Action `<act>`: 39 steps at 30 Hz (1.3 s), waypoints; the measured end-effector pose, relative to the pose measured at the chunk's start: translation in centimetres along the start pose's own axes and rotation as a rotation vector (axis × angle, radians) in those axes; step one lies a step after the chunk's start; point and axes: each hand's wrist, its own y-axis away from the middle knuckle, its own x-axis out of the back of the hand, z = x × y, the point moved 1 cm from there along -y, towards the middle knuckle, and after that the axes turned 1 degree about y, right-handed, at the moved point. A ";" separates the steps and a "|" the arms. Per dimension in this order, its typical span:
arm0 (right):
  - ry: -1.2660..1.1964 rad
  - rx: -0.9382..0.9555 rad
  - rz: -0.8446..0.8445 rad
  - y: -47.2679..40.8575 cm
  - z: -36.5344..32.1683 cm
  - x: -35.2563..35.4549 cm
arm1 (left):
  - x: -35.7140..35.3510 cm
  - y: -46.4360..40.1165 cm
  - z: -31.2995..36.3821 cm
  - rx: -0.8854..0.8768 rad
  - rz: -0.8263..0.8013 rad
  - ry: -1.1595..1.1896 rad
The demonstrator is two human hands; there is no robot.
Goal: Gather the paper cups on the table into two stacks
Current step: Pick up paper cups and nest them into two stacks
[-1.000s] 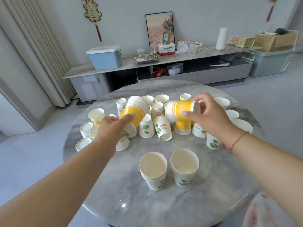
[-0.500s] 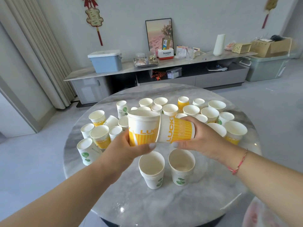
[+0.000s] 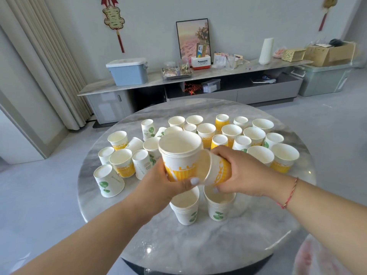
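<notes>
My left hand (image 3: 168, 181) grips an upright yellow-and-white paper cup (image 3: 180, 155), mouth up. My right hand (image 3: 242, 173) holds a second yellow cup (image 3: 217, 169) tilted on its side, its mouth toward the first cup and touching it. Both are held above two short stacks of white cups with green prints: the left stack (image 3: 185, 208) and the right stack (image 3: 218, 205), near the front of the round marble table (image 3: 198, 245). Several loose cups (image 3: 256, 135) stand behind on the table, white-green and yellow ones mixed.
More loose cups (image 3: 108, 182) crowd the table's left side. A low sideboard (image 3: 198, 76) with a blue box (image 3: 128, 71) and clutter runs along the far wall. Grey floor surrounds the table.
Both hands lifted a yellow cup from the far cluster and brought them together over the two stacks. The left cup has turned upright and the right cup's mouth now tilts toward it.
</notes>
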 end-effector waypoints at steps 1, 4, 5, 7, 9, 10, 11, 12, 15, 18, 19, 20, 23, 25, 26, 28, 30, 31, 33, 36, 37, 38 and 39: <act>-0.107 -0.032 0.009 -0.1 0.6 0.3 | 0.3 -0.1 -0.1 -0.013 0.025 0.016; -0.598 -0.041 -0.013 -0.2 2.2 0.4 | 1.1 -0.2 -1.2 -0.020 0.074 0.055; -0.693 -0.030 -0.027 -0.1 2.5 0.1 | 1.0 -0.1 -1.7 -0.001 0.069 0.056; -0.701 -0.032 -0.078 0.3 3.2 -1.1 | 0.7 0.1 -2.9 0.047 0.025 0.050; -0.600 -0.066 -0.121 0.8 4.0 -2.3 | 0.5 0.3 -4.0 0.087 -0.002 0.012; -0.566 -0.083 -0.129 1.0 4.4 -2.7 | 0.7 0.4 -4.4 0.117 0.011 -0.038; -0.545 -0.090 -0.131 1.0 4.7 -2.8 | 0.9 0.5 -4.7 0.146 0.031 -0.106; -0.523 -0.092 -0.126 1.1 5.0 -2.6 | 1.1 0.6 -4.8 0.165 0.042 -0.157; -0.461 -0.080 -0.103 0.9 5.2 -1.9 | 1.3 0.7 -4.7 0.165 0.032 -0.189; -0.468 -0.136 0.004 0.4 5.3 -1.3 | 1.5 0.2 -4.3 0.178 0.090 -0.145; -0.421 -0.167 0.090 0.2 5.6 -1.0 | 1.6 -0.2 -4.2 0.181 0.124 -0.133; -0.328 -0.199 0.194 -0.2 6.0 -0.6 | 1.7 -0.8 -4.1 0.179 0.165 -0.145; 0.066 -0.358 0.407 -1.0 7.5 0.6 | 2.4 -2.9 -4.0 0.169 0.276 -0.320; 0.227 -0.489 0.396 -1.4 8.4 1.1 | 3.0 -4.4 -4.1 0.189 0.299 -0.418; 0.302 -0.535 0.364 -1.6 8.8 1.2 | 3.3 -5.2 -4.2 0.198 0.290 -0.445; 0.436 -0.557 0.301 -1.9 9.6 1.0 | 4.1 -6.8 -4.4 0.201 0.281 -0.492; 0.512 -0.541 0.270 -2.1 10.4 0.8 | 4.8 -8.6 -4.8 0.183 0.289 -0.642; 0.546 -0.536 0.253 -2.2 10.8 0.6 | 5.3 -9.5 -5.0 0.186 0.302 -0.771; 0.627 -0.538 0.224 -2.3 11.1 0.5 | 5.8 -10.8 -5.0 0.213 0.340 -1.024; 0.736 -0.544 0.179 -2.4 10.8 0.4 | 5.9 -11.8 -4.6 0.256 0.356 -1.239; 0.757 -0.541 0.166 -2.4 10.5 0.3 | 5.9 -12.0 -4.6 0.272 0.338 -1.291; 0.764 -0.536 0.160 -2.5 10.3 0.3 | 5.9 -12.2 -4.7 0.293 0.318 -1.327; 0.774 -0.535 0.151 -2.5 10.2 0.2 | 6.0 -12.5 -4.9 0.307 0.307 -1.356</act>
